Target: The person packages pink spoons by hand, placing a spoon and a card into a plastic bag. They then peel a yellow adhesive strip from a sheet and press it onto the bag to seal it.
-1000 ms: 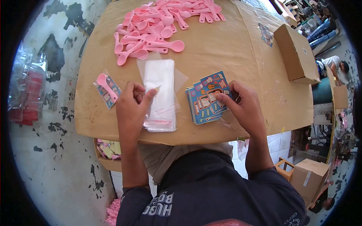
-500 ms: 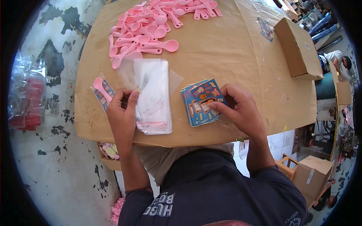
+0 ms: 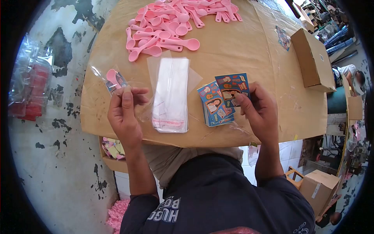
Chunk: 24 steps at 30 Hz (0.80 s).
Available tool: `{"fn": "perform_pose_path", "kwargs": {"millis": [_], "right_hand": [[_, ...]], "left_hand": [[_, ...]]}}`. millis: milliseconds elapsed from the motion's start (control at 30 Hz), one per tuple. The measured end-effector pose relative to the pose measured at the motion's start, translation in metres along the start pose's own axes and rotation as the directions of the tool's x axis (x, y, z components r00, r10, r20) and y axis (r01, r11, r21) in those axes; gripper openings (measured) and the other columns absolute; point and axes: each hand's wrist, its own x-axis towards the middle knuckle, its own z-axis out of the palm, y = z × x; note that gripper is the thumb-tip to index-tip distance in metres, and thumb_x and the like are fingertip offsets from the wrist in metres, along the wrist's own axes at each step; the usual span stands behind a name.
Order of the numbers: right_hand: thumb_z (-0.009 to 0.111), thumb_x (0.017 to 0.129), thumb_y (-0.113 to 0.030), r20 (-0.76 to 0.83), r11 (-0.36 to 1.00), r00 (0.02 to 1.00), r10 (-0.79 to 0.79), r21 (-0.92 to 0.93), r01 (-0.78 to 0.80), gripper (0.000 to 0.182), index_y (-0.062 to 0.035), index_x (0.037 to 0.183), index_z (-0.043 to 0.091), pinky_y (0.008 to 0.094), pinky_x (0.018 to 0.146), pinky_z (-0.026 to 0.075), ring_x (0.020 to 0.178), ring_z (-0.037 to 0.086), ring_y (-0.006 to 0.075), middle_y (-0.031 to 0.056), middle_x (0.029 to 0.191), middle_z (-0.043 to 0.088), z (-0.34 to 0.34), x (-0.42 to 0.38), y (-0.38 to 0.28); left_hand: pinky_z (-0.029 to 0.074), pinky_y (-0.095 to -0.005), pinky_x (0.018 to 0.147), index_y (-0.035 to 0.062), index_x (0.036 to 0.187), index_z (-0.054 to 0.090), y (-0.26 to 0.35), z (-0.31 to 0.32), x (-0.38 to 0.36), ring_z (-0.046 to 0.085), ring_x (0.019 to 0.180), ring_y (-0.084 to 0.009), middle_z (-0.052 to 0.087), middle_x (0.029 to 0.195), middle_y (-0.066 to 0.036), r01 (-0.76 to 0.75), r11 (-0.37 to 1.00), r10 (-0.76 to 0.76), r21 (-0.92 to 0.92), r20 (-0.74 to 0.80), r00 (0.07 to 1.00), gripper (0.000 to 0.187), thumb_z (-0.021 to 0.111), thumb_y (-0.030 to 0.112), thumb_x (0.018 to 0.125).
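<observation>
My left hand point(image 3: 126, 111) is pinched on a clear plastic bag point(image 3: 145, 113), whose outline is faint. Just beyond its fingertips lies a pink spoon point(image 3: 113, 77) with a printed card in clear wrap, partly hidden by the hand. To the right of that hand, a stack of clear bags point(image 3: 170, 95) rests on the table. My right hand point(image 3: 259, 105) grips a blue printed card point(image 3: 233, 84) between thumb and fingers, raised over the card stack point(image 3: 218, 113). A large pile of pink spoons point(image 3: 167, 25) spreads across the far side.
Brown paper covers the table point(image 3: 233, 46). A cardboard box point(image 3: 313, 60) stands at the right, near a loose printed packet point(image 3: 283, 38). Plastic packs point(image 3: 35, 85) lie at far left. An open box point(image 3: 113, 150) sits below the left table edge. Another person point(image 3: 350, 74) is at far right.
My right hand has lifted a card off the stack. My left hand has moved off the stack of bags with a clear bag in it. The view has shifted slightly.
</observation>
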Motion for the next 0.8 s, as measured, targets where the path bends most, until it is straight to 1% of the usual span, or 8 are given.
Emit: {"fn": "perform_pose_path", "kwargs": {"millis": [67,167,300,367,567,633,767,800], "right_hand": [[0.070,0.098,-0.011,0.004,0.999,1.000,0.000,0.038,0.000,0.013,0.0010,0.099,0.066,0.0232,0.058,0.043,0.065,0.054,0.0052,0.0007,0.077,0.063,0.002,-0.005,-0.008],[0.069,0.099,-0.008,0.010,0.997,1.000,-0.020,0.078,0.019,0.012,0.0023,0.105,0.066,0.0217,0.062,0.047,0.069,0.058,0.0047,0.0014,0.085,0.066,0.005,-0.009,-0.014],[0.068,0.099,-0.007,0.009,0.990,0.993,-0.120,0.078,0.119,0.013,0.0028,0.108,0.066,0.0219,0.066,0.050,0.075,0.061,0.0048,0.0026,0.089,0.068,0.010,-0.011,-0.014],[0.067,0.100,-0.007,0.020,0.986,0.993,-0.118,0.118,0.115,0.013,0.0028,0.107,0.066,0.0219,0.067,0.050,0.077,0.061,0.0049,0.0027,0.090,0.068,0.014,-0.012,-0.018],[0.066,0.101,-0.008,0.065,0.968,0.991,-0.113,0.233,0.095,0.012,0.0024,0.107,0.065,0.0221,0.072,0.051,0.082,0.062,0.0054,0.0025,0.092,0.069,0.020,-0.014,-0.027],[0.066,0.101,-0.008,0.067,0.967,0.991,-0.114,0.236,0.096,0.012,0.0024,0.107,0.065,0.0220,0.073,0.051,0.082,0.062,0.0054,0.0023,0.092,0.069,0.019,-0.015,-0.028],[0.066,0.101,-0.008,0.070,0.966,0.992,-0.108,0.245,0.088,0.013,0.0026,0.108,0.065,0.0223,0.073,0.051,0.082,0.062,0.0057,0.0023,0.092,0.068,0.016,-0.016,-0.027],[0.066,0.101,-0.009,0.082,0.968,0.991,-0.103,0.239,0.081,0.014,0.0027,0.109,0.065,0.0227,0.071,0.051,0.081,0.062,0.0059,0.0022,0.091,0.069,0.015,-0.018,-0.026]], "left_hand": [[0.055,-0.0284,0.080,0.0005,0.118,0.062,-0.001,0.003,-0.002,0.071,0.088,-0.0178,0.074,0.104,-0.017,0.205,0.825,-0.143,-0.527,0.156,0.977,0.017,0.054,0.011,0.107],[0.056,-0.0295,0.080,0.0005,0.120,0.059,0.009,0.012,-0.002,0.075,0.087,-0.0216,0.074,0.109,-0.021,0.327,0.737,-0.223,-0.592,0.244,0.944,0.017,0.055,0.010,0.106],[0.055,-0.0275,0.079,0.0012,0.115,0.060,0.021,0.021,-0.005,0.075,0.089,-0.0202,0.075,0.107,-0.020,0.321,0.856,-0.264,-0.405,0.193,0.945,0.015,0.058,0.011,0.105],[0.053,-0.0263,0.079,0.0017,0.115,0.060,0.018,0.019,-0.009,0.075,0.090,-0.0195,0.076,0.103,-0.018,0.280,0.949,-0.238,-0.144,0.257,0.937,0.015,0.061,0.012,0.104],[0.053,-0.0256,0.078,-0.0004,0.111,0.060,0.017,0.018,-0.016,0.072,0.095,-0.0147,0.077,0.098,-0.015,0.278,0.951,-0.212,-0.134,0.372,0.904,0.016,0.062,0.014,0.104],[0.053,-0.0251,0.078,-0.0003,0.113,0.059,0.023,0.017,-0.015,0.071,0.095,-0.0145,0.077,0.101,-0.016,0.421,0.891,-0.308,-0.173,0.451,0.837,0.016,0.062,0.013,0.104],[0.054,-0.0269,0.081,-0.0015,0.111,0.060,0.019,0.019,-0.016,0.071,0.096,-0.0164,0.076,0.105,-0.019,0.378,0.908,-0.260,-0.179,0.466,0.845,0.016,0.063,0.012,0.103],[0.055,-0.0279,0.083,-0.0025,0.112,0.061,0.019,0.022,-0.016,0.072,0.097,-0.0182,0.076,0.107,-0.021,0.288,0.934,-0.181,-0.210,0.417,0.891,0.017,0.063,0.011,0.103]]}}
